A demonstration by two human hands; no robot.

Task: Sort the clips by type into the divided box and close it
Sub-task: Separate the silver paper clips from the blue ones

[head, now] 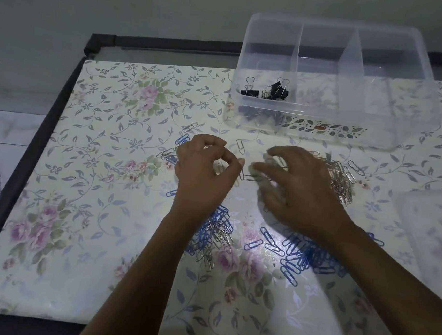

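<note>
Nearest: both forearms reach in over the counter, which has a floral cover. Blue clips lie scattered under the R forearm. A mixed pile, blue + silver, sits by the L wrist.

L hand: fingers curled, thumb tip close to forefinger. A bit of silver shows by them; can't tell if it's held.

R hand: fingers spread & loose, blurred, low over the counter, gripping nothing that shows.

Silver clips are heaped just beside the R hand, on its right. A loose clip lies btwn the two hands, a bit farther back. A see-through lid lies flat at the right edge.

Farthest: the clear box, open, w/ dividers. Black binder clips are in its left compartment.
</note>
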